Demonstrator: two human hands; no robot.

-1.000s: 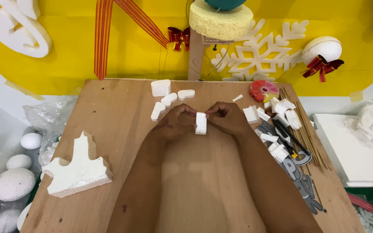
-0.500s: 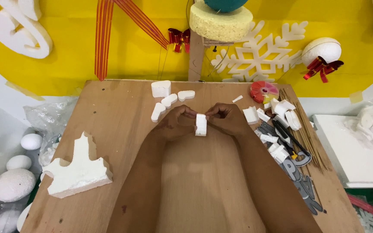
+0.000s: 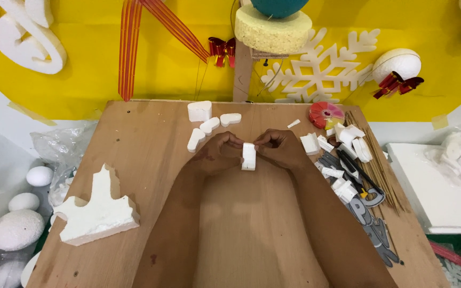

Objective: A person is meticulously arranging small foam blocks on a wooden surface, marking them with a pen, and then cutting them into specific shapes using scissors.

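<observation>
Two hands: both meet over the middle of the wooden board (image 3: 134, 160), fingertips pinching one small white foam block (image 3: 248, 156) between them.
Left hand (image 3: 215, 153): fingers curled, thumb and forefinger closed on the block's upper left edge.
Right hand (image 3: 279, 147): fingers bent, tips closed on the block's upper right edge; how many fingers touch it is hard to tell from this angle.
Foam block: upright, hanging below the fingertips at the board's centre, seemingly just above the wood.
Cut foam pieces (image 3: 209, 125): at 11 o'clock from the hands, several small rounded bits lying near each other on the board.
Large foam offcut (image 3: 98, 213): at 8 o'clock, flat near the board's left edge, with a jagged top.
Foam scraps (image 3: 348, 136): at 3 o'clock, just beside the right hand, heaped with dark-handled tools (image 3: 364, 197).
Wooden skewers (image 3: 377, 165): a bundle along the right edge of the board.
Red ribbon roll (image 3: 325, 113): at 1 o'clock, near the far edge.
Foam snowflake (image 3: 321, 66): at 1 o'clock, against the yellow backdrop (image 3: 92, 64).
Foam eggs (image 3: 20, 213): at 9 o'clock, off the board, in clear plastic.
</observation>
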